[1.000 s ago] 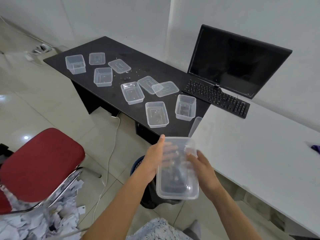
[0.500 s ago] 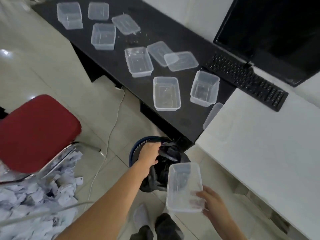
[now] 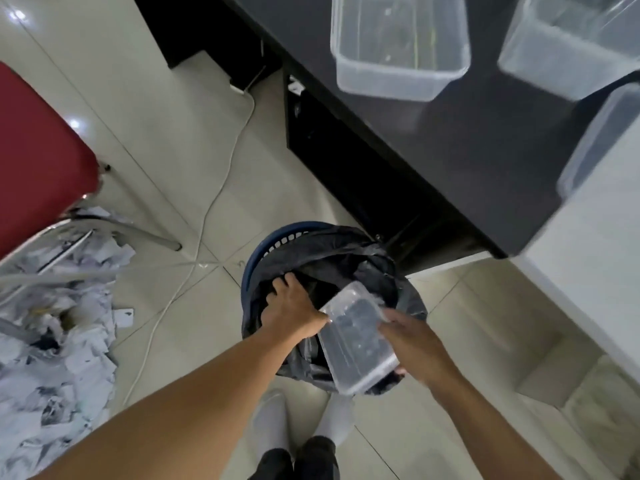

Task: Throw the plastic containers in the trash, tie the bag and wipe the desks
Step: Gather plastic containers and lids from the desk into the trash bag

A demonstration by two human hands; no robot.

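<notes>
A clear plastic container (image 3: 356, 341) is tilted over the mouth of the black trash bag (image 3: 332, 258), which lines a blue bin (image 3: 273, 237) on the floor. My right hand (image 3: 415, 344) grips the container's right side. My left hand (image 3: 291, 306) holds the bag's near-left rim, pulling it apart. Two more clear containers (image 3: 398, 43) (image 3: 568, 46) stand on the black desk (image 3: 485, 140) above, and a third (image 3: 599, 140) leans at the seam with the white desk (image 3: 595, 258).
A red chair (image 3: 38, 147) stands at the left over a heap of shredded paper (image 3: 55, 334). A white cable (image 3: 207, 209) runs across the tiled floor toward the bin. My feet (image 3: 301, 424) are just below the bin.
My head has tipped down and closer to the bin. My right hand has carried the container from beside the bin to over the bag's mouth. My left hand stays on the bag's rim.
</notes>
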